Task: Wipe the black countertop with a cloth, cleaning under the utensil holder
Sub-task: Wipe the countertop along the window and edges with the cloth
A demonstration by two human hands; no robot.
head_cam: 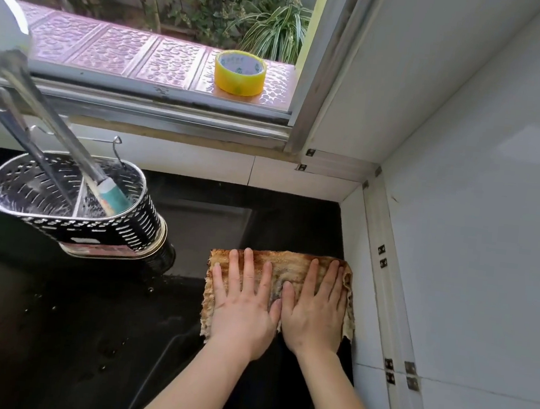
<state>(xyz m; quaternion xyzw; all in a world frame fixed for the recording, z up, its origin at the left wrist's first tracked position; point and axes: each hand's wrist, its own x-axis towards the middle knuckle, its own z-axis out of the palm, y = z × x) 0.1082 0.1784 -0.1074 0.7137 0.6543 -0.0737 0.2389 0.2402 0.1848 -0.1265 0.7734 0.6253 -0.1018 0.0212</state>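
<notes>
Both palms flat, fingers spread, no grip clenched on anything: left hand (244, 305) and right hand (314, 312) side by side, thumbs touching, pressing down on the cloth (285, 266). Brownish, ribbed, folded into a rough rectangle, lying on the black tabletop (81, 334) in the far right corner. Right edge of it up against the white tiled wall (459, 224), slightly curled there. Bare forearms coming in from the bottom of the frame. Over to the left, well apart from the hands, the utensil holder (72, 203): perforated metal, oval, tilted in this wide view, resting on a pale drip tray. Inside it, long metal handles (38, 113) leaning out to the upper left, plus one item with a teal end (116, 196). Small water droplets (149, 289) on the dark surface just below the holder. Further back, a window sill with patterned pink tiles (128, 53), a roll of yellow tape (240, 72) on it, green plants (274, 25) outside.
</notes>
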